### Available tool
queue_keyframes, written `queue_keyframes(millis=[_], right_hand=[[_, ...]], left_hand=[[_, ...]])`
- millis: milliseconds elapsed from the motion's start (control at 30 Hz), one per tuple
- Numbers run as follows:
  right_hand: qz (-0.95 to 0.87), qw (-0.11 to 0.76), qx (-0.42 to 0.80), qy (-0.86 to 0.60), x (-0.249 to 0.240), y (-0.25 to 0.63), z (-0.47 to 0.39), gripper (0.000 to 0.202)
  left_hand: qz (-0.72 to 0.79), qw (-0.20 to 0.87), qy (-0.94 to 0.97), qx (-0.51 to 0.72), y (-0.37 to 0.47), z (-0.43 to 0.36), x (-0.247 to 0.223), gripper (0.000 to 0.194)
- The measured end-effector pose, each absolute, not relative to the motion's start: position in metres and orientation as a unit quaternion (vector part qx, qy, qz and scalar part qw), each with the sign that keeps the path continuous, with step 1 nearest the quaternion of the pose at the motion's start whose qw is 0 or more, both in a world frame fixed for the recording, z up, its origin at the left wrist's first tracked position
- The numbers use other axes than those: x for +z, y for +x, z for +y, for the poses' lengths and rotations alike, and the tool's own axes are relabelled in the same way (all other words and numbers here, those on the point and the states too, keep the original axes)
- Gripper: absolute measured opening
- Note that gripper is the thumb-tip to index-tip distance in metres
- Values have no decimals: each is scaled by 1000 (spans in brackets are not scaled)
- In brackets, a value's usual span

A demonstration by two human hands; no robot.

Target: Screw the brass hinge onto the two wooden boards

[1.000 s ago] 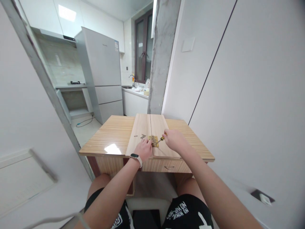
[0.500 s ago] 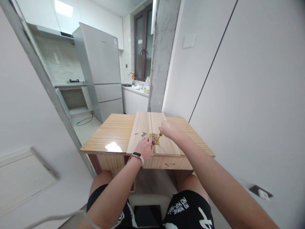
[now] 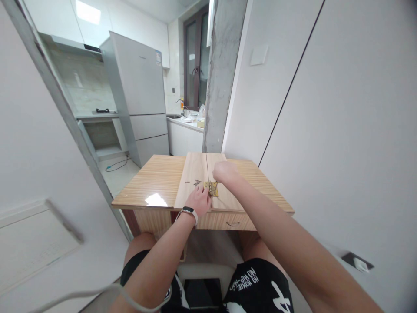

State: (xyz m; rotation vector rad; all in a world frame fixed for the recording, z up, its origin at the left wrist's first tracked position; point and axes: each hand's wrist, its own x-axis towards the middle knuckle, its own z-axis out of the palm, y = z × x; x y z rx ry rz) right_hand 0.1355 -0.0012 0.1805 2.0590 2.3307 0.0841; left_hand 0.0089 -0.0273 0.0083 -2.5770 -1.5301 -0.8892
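Nearest the camera, the person's knees in black printed shorts point(image 3: 250, 284) sit under the front edge of a low wooden table point(image 3: 153, 178). The left hand point(image 3: 200, 201), with a white-strapped watch point(image 3: 190, 212) on its wrist, lies flat and open, fingertips pressed on the near edge of a small brass hinge point(image 3: 211, 188). The hinge straddles the seam between two pale boards point(image 3: 195, 167) laid side by side on the tabletop. Directly above and just behind the hinge, the right hand point(image 3: 224, 172) is clenched into a fist; what it grips is hidden inside the fist, though a thin dark shaft seems to run from it down to the hinge's right leaf. Just left of the hinge, a few small dark screws point(image 3: 194, 183) lie loose on the left board. The striped table shows a bright glare patch at its left. Beyond it rises a rough concrete pillar point(image 3: 221, 74), with white wall panels to the right. Farther back stand a grey refrigerator point(image 3: 140, 95), a counter with a sink, and a dark-framed window point(image 3: 195, 61).
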Motion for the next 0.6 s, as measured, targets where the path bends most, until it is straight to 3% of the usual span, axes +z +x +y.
queue_keyframes(millis=[333,600], right_hand=[[772,134,44,620,175,133,26,39],[835,150,94,522,184,142,17,44]], left_hand=[[-496,59,-821,-276,9,-27,6,15],[-494,56,-824,-271,8,-26,5,15]])
